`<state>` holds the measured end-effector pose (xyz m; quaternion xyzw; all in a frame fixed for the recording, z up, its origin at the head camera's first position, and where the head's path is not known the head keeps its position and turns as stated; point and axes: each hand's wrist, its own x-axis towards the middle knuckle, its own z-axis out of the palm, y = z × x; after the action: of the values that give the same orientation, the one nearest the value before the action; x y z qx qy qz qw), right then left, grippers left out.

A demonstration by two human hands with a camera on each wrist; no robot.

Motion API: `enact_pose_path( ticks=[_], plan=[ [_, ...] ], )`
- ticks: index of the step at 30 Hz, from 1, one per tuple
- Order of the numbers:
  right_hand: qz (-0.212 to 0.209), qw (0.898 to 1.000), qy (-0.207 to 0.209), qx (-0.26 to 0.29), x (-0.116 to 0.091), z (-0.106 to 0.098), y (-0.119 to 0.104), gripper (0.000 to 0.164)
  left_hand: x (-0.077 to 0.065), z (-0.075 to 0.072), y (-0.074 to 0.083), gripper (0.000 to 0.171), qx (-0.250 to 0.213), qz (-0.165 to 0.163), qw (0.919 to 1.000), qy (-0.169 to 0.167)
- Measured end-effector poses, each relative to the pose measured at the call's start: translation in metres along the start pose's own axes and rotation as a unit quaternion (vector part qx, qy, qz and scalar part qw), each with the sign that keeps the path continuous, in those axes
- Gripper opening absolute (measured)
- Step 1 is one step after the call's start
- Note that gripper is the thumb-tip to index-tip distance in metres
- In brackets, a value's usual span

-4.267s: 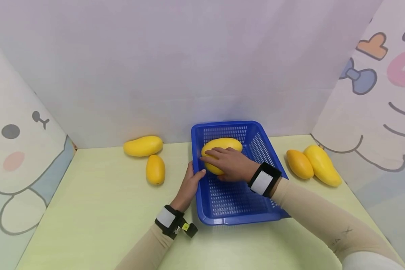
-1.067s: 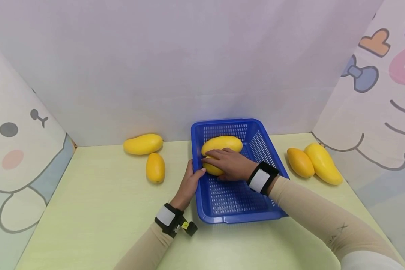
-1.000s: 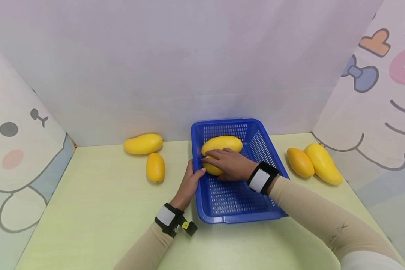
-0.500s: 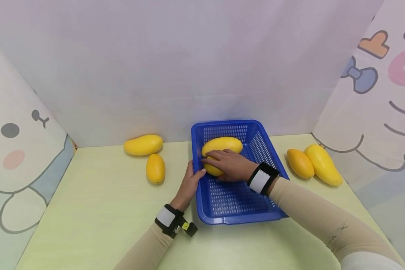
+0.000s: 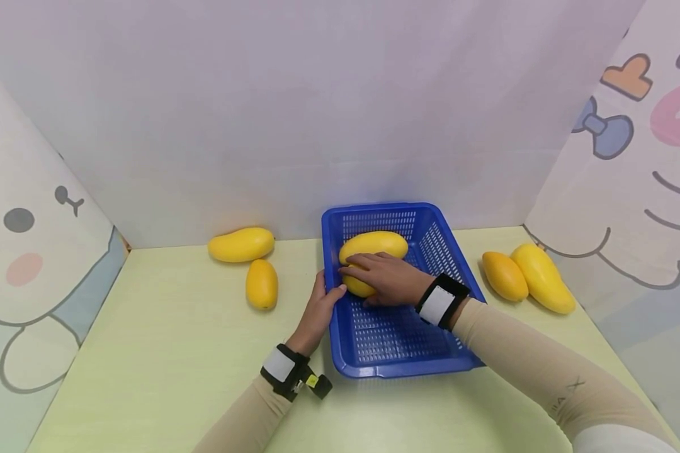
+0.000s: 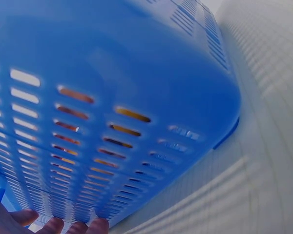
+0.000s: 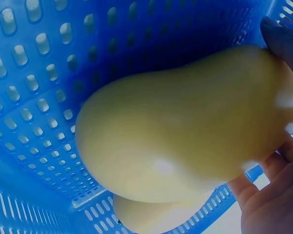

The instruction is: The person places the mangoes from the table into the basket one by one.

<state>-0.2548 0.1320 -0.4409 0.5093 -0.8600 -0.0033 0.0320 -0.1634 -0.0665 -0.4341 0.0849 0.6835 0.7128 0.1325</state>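
In the head view, a blue plastic basket [image 5: 408, 370] with slotted sides stands at the middle of the table. My left hand [image 5: 316, 313] grips its left rim, thumb over the top; in the left wrist view, fingertips [image 6: 97, 226] press against the outer slotted wall. Inside the basket, my right hand [image 5: 391, 278] holds a yellow mango [image 5: 356, 287], partly covered by the fingers. The right wrist view shows this mango [image 7: 171, 131] between thumb and fingers. Just behind it in the basket lies another yellow mango [image 5: 376, 244], close against it.
Left of the basket, a long yellow mango [image 5: 240, 245] and a smaller orange-yellow mango [image 5: 261, 284] lie on the pale table [image 5: 164, 352]. To the right, an orange mango [image 5: 505, 275] touches a longer yellow mango [image 5: 543, 278]. A pale cloth wall [image 5: 221, 126] rises behind.
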Motion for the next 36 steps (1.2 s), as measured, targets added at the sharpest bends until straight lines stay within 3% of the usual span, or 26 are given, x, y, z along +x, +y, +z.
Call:
enact_pose_path(
  ticks=[10,18,23,25,32,36],
  plan=[
    [0.015,0.999,0.02,0.033,-0.001,-0.005,-0.001,0.074,0.002,0.001,-0.001,0.057,0.003,0.006,1.0,0.002],
    [0.031,0.999,0.022,0.025,0.0,-0.01,-0.001,0.064,0.013,-0.003,-0.024,0.057,-0.001,0.004,1.0,0.007],
    [0.032,0.999,0.033,0.023,0.0,-0.011,-0.001,0.062,0.014,-0.002,-0.03,0.053,0.006,0.009,0.9997,0.023],
    [0.034,0.998,0.038,0.022,-0.001,-0.012,-0.001,0.062,0.014,-0.002,-0.031,0.052,0.008,0.01,0.9996,0.025],
    [0.051,0.997,0.054,0.028,-0.002,-0.019,-0.002,0.057,0.001,0.0,-0.004,0.057,0.01,0.008,0.9999,0.001],
    [0.054,0.997,0.057,0.028,-0.005,-0.022,-0.001,0.057,0.009,-0.003,-0.016,0.057,0.007,0.002,1.0,0.0]
  ],
)
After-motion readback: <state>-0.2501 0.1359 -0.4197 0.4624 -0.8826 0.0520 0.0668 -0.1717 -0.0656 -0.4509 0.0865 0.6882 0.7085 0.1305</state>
